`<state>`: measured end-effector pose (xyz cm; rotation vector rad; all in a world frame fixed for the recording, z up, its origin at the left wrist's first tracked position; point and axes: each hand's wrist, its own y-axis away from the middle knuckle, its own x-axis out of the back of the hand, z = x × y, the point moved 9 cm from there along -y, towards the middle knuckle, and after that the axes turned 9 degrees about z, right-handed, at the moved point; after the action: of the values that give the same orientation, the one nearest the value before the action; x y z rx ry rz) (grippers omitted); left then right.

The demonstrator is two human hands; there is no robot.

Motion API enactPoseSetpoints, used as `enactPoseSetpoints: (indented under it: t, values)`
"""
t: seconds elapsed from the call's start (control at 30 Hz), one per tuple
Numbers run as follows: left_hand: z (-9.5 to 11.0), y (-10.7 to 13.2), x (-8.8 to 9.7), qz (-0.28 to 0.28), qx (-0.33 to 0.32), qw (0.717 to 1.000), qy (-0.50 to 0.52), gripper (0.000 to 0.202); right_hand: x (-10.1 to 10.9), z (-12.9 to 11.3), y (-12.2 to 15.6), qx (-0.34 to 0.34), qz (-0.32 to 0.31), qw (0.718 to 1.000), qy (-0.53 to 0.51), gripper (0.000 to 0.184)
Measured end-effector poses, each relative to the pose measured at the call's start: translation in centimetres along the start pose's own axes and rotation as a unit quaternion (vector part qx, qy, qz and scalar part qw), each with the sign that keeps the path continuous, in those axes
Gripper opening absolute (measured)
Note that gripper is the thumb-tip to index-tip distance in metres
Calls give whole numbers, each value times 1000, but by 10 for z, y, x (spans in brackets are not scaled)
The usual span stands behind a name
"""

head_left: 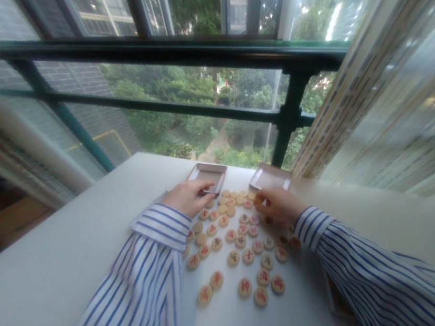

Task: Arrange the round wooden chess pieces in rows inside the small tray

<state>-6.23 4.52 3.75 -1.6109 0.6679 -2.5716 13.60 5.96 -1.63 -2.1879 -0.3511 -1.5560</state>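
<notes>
Round wooden Chinese chess pieces (233,258) lie scattered over the white table, some showing red or black characters and others blank faces. My left hand (187,198) is over the far left of the pieces, fingers apart, with its fingertips by the near edge of a shallow open tray (217,169). On the far right of the spread, my right hand (280,204) is closed in a pinch on what looks like a Chinese chess piece (259,200), partly hidden by the fingers. Both forearms wear blue-striped white sleeves, and some pieces are hidden beneath the hands.
A second shallow tray (270,176) sits at the table's far right edge. Part of a box (339,296) shows under my right forearm. Beyond the white table (90,226) are a dark green railing (164,53) and windows. A curtain (389,73) hangs at right.
</notes>
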Motion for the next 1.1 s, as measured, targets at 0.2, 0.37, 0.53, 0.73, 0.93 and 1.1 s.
enactPoseSetpoints:
  t: [0.2, 0.37, 0.53, 0.73, 0.93, 1.1]
  values:
    - [-8, 1, -6, -29, 13, 999, -14, 38, 2, -8, 2, 46, -14, 996, 80, 28]
    - [-9, 2, -5, -37, 29, 999, -20, 39, 0, -7, 4, 50, -16, 995, 88, 28]
    - [-8, 3, -5, -42, 31, 998, -18, 40, -1, -8, 5, 51, -17, 993, 105, 30]
    - [-5, 3, -6, -48, 19, 998, -28, 36, 1, -9, 6, 45, -2, 994, 104, 30]
    - [10, 7, -7, -57, 11, 997, -45, 34, 8, -14, 9, 47, 21, 994, 96, 32]
    - [8, 19, -5, -58, -8, 998, -32, 31, 15, -29, 16, 70, 17, 993, 95, 28]
